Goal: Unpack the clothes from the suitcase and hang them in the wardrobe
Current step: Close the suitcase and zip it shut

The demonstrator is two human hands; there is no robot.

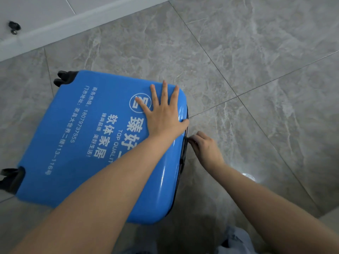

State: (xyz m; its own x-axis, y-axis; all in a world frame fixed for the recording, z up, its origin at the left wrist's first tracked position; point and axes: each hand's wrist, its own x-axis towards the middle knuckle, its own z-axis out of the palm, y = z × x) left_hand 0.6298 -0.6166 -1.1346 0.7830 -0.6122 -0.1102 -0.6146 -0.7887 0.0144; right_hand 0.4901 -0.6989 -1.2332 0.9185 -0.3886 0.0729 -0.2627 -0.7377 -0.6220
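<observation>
A blue hard-shell suitcase point(77, 143) with white printed lettering lies flat and closed on the grey tiled floor. My left hand point(163, 112) rests flat on its lid near the right far corner, fingers spread. My right hand point(205, 149) is at the suitcase's right side, fingers pinched at the dark zipper seam point(184, 154); what they pinch is too small to make out. No clothes are visible.
Black wheels point(64, 77) stick out at the suitcase's left end, with another pair point(11, 178) nearer me. A white cabinet front with a base strip point(55, 28) and a small dark knob point(14, 27) runs along the upper left. Grey marble-look floor tiles point(256, 70) spread to the right.
</observation>
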